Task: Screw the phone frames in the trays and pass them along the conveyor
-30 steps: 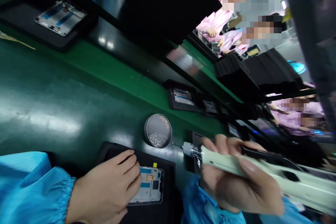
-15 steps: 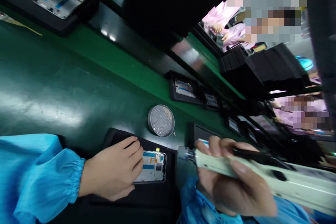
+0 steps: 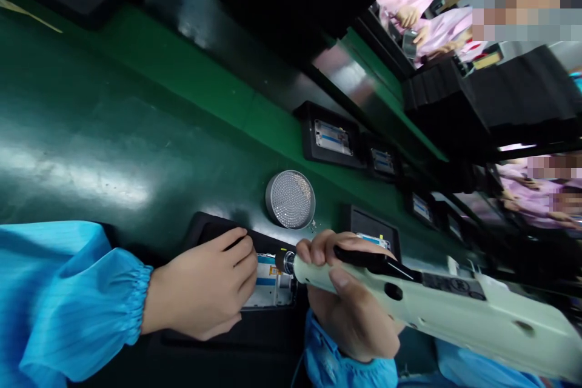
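Note:
My left hand (image 3: 207,288) lies on a black tray (image 3: 213,231) with its fingers curled over the left part of a phone frame (image 3: 271,282) that sits in it. My right hand (image 3: 350,303) grips a pale green electric screwdriver (image 3: 436,306); its metal tip rests over the phone frame's right end. Both arms wear blue sleeves.
A round perforated metal dish (image 3: 291,199) stands just beyond the tray on the green belt (image 3: 91,133). More black trays with phone frames (image 3: 331,138) run along the belt. Another tray (image 3: 373,231) lies behind my right hand. People in pink coats (image 3: 427,12) work at the far right.
My right hand has carried the screwdriver left and down, from beside the metal dish onto the phone frame. My left hand has stayed on the frame.

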The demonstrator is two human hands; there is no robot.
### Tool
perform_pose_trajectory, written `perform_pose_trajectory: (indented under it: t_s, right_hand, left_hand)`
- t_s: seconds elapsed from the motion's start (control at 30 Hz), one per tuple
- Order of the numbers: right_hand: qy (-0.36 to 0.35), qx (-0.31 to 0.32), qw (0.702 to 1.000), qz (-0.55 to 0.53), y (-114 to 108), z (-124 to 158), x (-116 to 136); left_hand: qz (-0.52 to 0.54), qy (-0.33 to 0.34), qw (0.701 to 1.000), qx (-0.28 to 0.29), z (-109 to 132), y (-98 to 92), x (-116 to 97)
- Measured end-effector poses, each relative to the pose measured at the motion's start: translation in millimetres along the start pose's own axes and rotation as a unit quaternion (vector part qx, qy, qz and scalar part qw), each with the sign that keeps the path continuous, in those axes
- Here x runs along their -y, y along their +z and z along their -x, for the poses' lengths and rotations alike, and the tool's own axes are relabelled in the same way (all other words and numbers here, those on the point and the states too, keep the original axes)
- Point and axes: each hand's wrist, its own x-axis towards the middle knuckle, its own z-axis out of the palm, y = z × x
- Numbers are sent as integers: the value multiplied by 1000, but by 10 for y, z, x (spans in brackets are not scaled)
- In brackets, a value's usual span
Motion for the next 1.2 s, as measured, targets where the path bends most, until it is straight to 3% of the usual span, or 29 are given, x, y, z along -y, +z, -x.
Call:
perform_pose_trajectory:
  t_s: [1.2]
  right_hand:
    - [4, 25, 1000, 14, 13, 64, -25]
  left_hand:
    - [-20, 13, 1000, 8, -30, -23, -2]
